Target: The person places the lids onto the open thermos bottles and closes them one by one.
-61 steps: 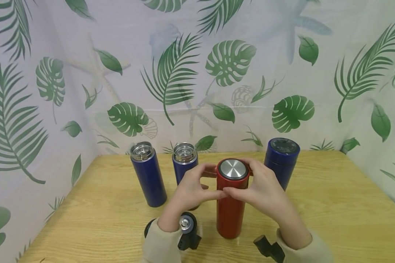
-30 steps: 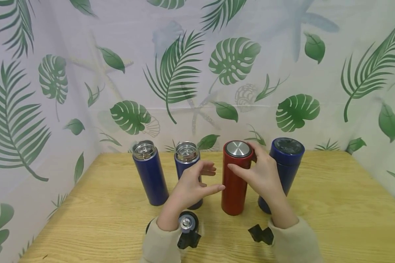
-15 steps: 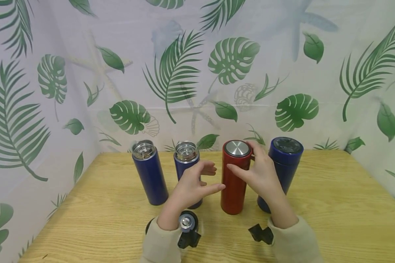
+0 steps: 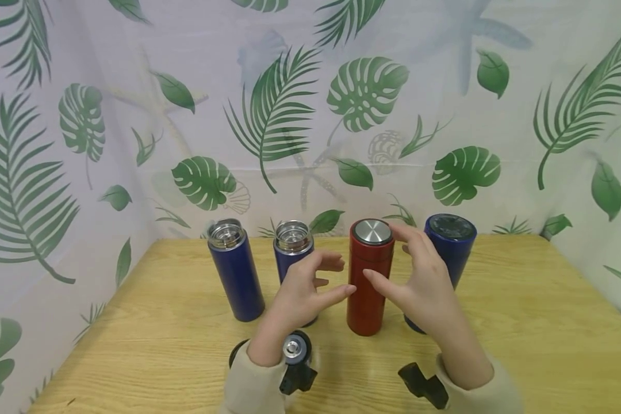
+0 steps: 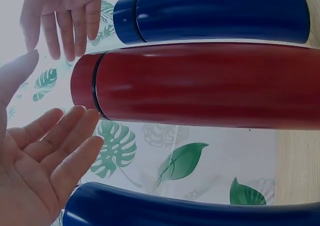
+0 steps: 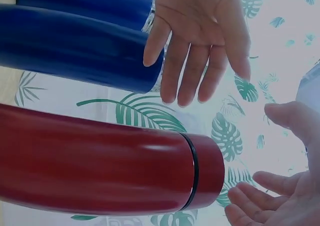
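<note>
A red thermos with a brushed-metal lid top stands upright on the table, between my two hands. My left hand is on its left side with fingers spread and bent, the thumb tip overlapping the thermos in the head view. On the other side my right hand is spread round the upper part with a gap to the lid in the right wrist view. Nothing is held. Behind my left hand stands a lidless blue thermos, partly hidden. A lidded blue thermos is partly covered by my right hand.
Farther left is another lidless blue thermos with a bare steel neck. A round dark part with a metal centre lies on the wooden table by my left cuff. Leaf-printed cloth hangs behind.
The red thermos has moved back from the front to the row of blue ones. My left hand let go of it first; my right hand has since loosened and drawn slightly right.
</note>
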The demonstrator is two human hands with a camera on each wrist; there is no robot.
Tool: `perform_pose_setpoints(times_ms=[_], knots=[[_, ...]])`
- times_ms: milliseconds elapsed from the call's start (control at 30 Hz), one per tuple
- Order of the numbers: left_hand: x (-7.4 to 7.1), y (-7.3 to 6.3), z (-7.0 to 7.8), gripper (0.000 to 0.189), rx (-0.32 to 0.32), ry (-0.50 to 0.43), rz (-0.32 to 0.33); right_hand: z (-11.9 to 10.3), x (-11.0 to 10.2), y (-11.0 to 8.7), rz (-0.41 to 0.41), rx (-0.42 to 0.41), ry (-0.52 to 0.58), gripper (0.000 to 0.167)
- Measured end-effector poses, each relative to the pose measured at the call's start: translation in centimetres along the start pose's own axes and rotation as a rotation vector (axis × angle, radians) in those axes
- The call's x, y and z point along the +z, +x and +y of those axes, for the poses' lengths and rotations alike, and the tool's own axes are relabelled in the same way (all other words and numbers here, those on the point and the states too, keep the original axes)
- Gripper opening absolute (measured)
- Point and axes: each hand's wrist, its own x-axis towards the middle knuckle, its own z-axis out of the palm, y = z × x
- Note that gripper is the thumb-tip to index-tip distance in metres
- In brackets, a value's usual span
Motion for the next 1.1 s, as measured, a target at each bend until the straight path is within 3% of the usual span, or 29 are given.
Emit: perform_pose_setpoints(times_ms=[433,667,900,1100], knots=[[-0.3,-1.9,-0.4,0.039,0.029,0.104,-0.076,-1.0,0.7,-1.7,-0.106,-0.05,-0.055,0.064],[-1.4,-3.4,-1.6,0.042,-0.055,0.162,-0.127,-1.1,0.5,-2.5,-0.177,-0.014,-0.087,0.065],[-2.7,-5.0,-3.2,0.04,-0.045,0.262,-0.125,-1.2,1.1,-2.8,-0.231,-0.007,-0.073,0.065],[-3.8,-6.1,-4.2,0.04,-0.081,0.266,-0.128,-1.2,1.8,-2.7,-0.246,-0.022,-0.072,0.065]])
